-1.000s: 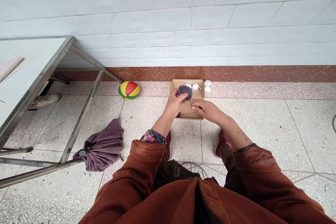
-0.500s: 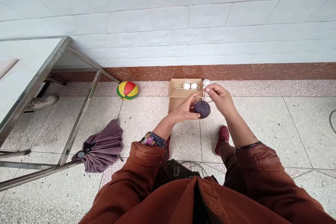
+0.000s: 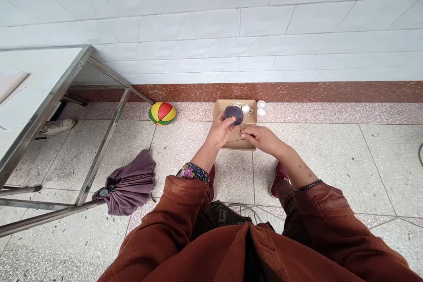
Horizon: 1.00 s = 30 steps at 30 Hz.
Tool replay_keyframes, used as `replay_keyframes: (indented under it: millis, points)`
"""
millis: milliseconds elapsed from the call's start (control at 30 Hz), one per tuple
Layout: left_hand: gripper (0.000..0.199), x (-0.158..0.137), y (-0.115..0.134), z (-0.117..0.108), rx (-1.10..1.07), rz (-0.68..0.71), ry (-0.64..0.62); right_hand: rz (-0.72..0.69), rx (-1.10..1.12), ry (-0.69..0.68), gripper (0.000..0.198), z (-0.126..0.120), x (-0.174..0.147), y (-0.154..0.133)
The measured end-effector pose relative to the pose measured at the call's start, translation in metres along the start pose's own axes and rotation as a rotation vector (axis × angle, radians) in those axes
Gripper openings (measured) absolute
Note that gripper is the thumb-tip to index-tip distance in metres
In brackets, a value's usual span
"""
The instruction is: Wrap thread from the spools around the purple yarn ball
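Observation:
A dark purple-grey ball of yarn (image 3: 234, 115) rests in my left hand (image 3: 220, 131), the thumb across its near side. My right hand (image 3: 261, 138) is pinched on a dark strand of yarn (image 3: 240, 128) that runs down from the ball. Both hands are over an open cardboard box (image 3: 246, 144) on the floor. Inside the box, near its back, lies a white yarn ball (image 3: 245, 109) with loose white ends; the purple-grey ball hides part of that area. More white yarn balls (image 3: 261, 105) sit on the floor by the box's right side.
A red, yellow and green ball (image 3: 162, 113) lies left of the box near the wall (image 3: 185, 70). A folded purple umbrella (image 3: 132, 183) leans by the metal-framed table (image 3: 82, 64) on the left. Beneath the table shows another person's shoe (image 3: 58, 126). My red shoes stand before the box.
My left hand has turned over and moved left and away from me with the yarn ball. My right hand has dropped lower and to the left, still on the strand.

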<state>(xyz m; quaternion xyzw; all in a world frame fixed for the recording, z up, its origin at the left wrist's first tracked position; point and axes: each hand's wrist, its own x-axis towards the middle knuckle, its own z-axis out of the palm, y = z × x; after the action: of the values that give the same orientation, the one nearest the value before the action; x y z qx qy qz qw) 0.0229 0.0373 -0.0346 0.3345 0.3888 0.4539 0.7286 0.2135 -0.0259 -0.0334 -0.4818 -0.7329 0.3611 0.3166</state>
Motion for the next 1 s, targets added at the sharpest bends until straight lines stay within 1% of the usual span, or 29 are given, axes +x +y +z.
replay_keyframes:
  millis: [67,100,167,200,267,367,433,500,600,667,733,833,900,1000]
  points:
    - [0.045,0.002,-0.002,-0.002,0.096,0.023,0.05,-0.092,0.057,-0.078,0.028,-0.003,-0.001,-0.013]
    - [0.044,0.002,-0.002,-0.003,0.171,0.039,0.064,-0.121,0.091,-0.086,0.03,-0.006,-0.002,-0.019]
    - [0.043,0.001,-0.003,-0.003,0.345,0.074,0.055,-0.13,0.152,-0.046,0.034,-0.014,-0.004,-0.03]
    - [0.044,-0.001,-0.003,-0.002,0.42,0.089,0.024,-0.116,0.172,0.001,0.035,-0.018,-0.004,-0.034]
    - [0.049,-0.005,-0.002,-0.001,0.505,0.104,-0.086,-0.078,0.191,0.131,0.037,-0.026,-0.005,-0.036]
    - [0.059,-0.014,0.0,0.004,0.491,0.091,-0.294,-0.003,0.169,0.369,0.039,-0.035,-0.005,-0.031]
    - [0.068,-0.021,0.0,0.007,0.434,0.03,-0.407,0.059,0.136,0.482,0.038,-0.037,-0.003,-0.023]
    - [0.075,-0.028,0.001,0.011,0.36,-0.057,-0.48,0.113,0.107,0.528,0.037,-0.035,-0.002,-0.016]
    - [0.086,-0.035,0.001,0.016,0.236,-0.157,-0.516,0.177,0.092,0.518,0.037,-0.028,0.001,-0.007]
    - [0.09,-0.037,0.001,0.018,0.156,-0.2,-0.506,0.209,0.097,0.486,0.038,-0.021,0.003,-0.003]
    - [0.089,-0.037,0.002,0.018,0.083,-0.228,-0.476,0.219,0.102,0.445,0.037,-0.014,0.004,0.001]
    - [0.084,-0.035,0.002,0.016,-0.02,-0.24,-0.421,0.212,0.083,0.385,0.031,-0.006,0.004,0.006]
    - [0.077,-0.033,0.002,0.015,-0.069,-0.237,-0.389,0.226,0.057,0.349,0.026,-0.003,0.004,0.01]
    - [0.065,-0.028,0.003,0.013,-0.112,-0.195,-0.327,0.266,0.004,0.286,0.019,0.001,0.004,0.014]
